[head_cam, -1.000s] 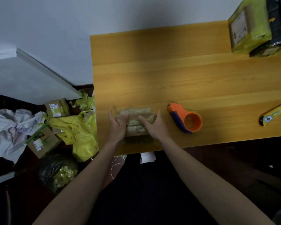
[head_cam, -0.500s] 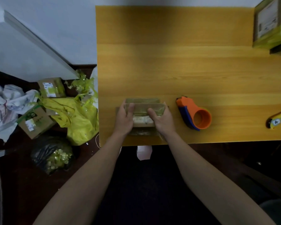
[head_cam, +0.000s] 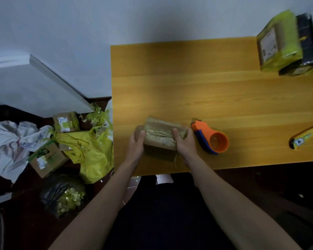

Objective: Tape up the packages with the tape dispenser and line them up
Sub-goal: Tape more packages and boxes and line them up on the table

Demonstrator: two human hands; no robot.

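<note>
The counter [head_cam: 215, 98] was smooth, satin-finished wood with visible grain. On it, the package [head_cam: 161, 139] was brown cardboard wrapped in glossy clear tape. Just right of the package, the tape dispenser [head_cam: 210, 139] was matt orange and blue plastic. At the counter's far right corner, parcels [head_cam: 278, 46] wore shiny yellow-green film.

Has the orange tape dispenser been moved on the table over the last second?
No. The tape dispenser sits at the same spot near the table's front edge, just right of the right hand and the package; only the camera shifted.
</note>
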